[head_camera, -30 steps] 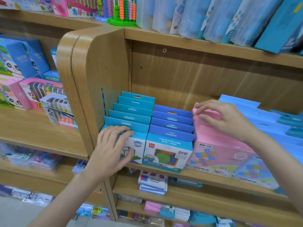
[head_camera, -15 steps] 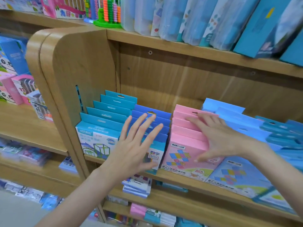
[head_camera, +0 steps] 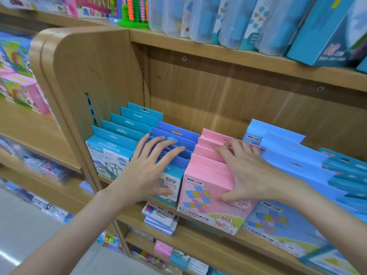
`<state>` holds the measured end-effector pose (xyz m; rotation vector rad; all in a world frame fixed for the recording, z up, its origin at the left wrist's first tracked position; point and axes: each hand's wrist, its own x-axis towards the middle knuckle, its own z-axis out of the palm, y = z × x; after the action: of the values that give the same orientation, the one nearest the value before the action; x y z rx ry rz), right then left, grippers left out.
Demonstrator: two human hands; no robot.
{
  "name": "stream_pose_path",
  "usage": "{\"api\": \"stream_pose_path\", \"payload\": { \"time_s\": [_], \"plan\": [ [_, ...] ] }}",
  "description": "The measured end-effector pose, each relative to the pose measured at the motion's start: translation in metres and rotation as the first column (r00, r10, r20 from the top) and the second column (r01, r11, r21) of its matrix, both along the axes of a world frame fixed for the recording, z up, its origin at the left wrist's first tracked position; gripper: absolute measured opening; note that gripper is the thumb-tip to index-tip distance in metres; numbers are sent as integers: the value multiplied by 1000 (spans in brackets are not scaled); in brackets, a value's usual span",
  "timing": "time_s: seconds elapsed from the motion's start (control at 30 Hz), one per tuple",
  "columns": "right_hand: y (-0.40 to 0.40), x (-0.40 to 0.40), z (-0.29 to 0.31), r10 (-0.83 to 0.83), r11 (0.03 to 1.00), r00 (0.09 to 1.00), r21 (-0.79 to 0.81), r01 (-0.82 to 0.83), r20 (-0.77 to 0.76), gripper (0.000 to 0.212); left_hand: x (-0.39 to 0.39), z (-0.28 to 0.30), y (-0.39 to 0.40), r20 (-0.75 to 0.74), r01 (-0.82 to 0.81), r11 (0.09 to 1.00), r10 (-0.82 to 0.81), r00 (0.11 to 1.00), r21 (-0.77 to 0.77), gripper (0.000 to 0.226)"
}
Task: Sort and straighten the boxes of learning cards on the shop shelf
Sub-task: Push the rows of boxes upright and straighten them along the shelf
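Observation:
Rows of card boxes stand front to back on the wooden shelf [head_camera: 218,238]: teal boxes [head_camera: 111,153] at the left, dark blue boxes [head_camera: 178,139] beside them, pink boxes [head_camera: 204,187] in the middle, light blue boxes [head_camera: 286,155] to the right. My left hand [head_camera: 151,171] lies with spread straight fingers over the tops and front of the dark blue row. My right hand [head_camera: 248,171] is spread over the pink row, fingertips on the box tops and thumb on the front box's face.
The rounded wooden side panel [head_camera: 83,76] closes the shelf at the left. More teal boxes [head_camera: 345,169] fill the far right. The board above carries plastic cases [head_camera: 228,18] and a bead abacus [head_camera: 135,14]. Lower shelves hold small packs [head_camera: 160,217].
My left hand moved from the front teal box to the dark blue row and stayed there. My right hand let go of a pink box top and spread flat over the pink row.

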<state>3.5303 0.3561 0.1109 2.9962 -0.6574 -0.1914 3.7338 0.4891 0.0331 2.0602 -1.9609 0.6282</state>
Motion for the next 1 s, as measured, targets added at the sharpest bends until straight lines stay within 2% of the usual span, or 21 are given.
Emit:
{"api": "stream_pose_path", "payload": {
  "time_s": [0.17,0.33,0.4,0.43,0.53,0.6,0.63,0.7,0.83,0.9,1.0],
  "plan": [
    [6,2,-3,0,999,1000,-42,1,12,103,-2,-1,0,-7,-22,1000,22,1000,9,114],
    [5,2,-5,-30,999,1000,-12,30,7,118,-12,-4,7,-25,30,997,-32,999,-71,105],
    [6,1,-1,-27,999,1000,41,26,13,117,-21,-6,5,-43,61,993,-65,997,-99,99],
    [6,-2,4,-38,993,999,117,33,38,115,-24,-8,3,-53,70,991,-76,996,-111,97],
    [-12,-9,27,-159,935,955,350,64,252,98,-28,-11,-3,-91,84,985,-98,991,-151,98],
    [-36,-9,35,-195,946,900,317,68,390,73,-29,-10,-4,-115,85,982,-105,988,-167,103],
    [-49,-6,36,-188,959,892,273,76,411,62,-31,-9,-5,-118,89,981,-110,987,-170,104],
    [-70,4,31,-172,966,921,244,88,348,48,-36,-6,-7,-108,107,981,-126,986,-164,101],
    [-95,24,18,-141,923,976,379,68,168,25,-46,-7,-12,-59,164,977,-174,983,-138,93],
    [-101,28,13,-97,938,990,343,56,104,20,-47,-10,-12,-55,173,976,-182,982,-135,85],
    [-104,30,10,-84,932,992,361,45,91,12,-43,-14,-12,-69,189,971,-201,977,-146,70]
  ]
}}
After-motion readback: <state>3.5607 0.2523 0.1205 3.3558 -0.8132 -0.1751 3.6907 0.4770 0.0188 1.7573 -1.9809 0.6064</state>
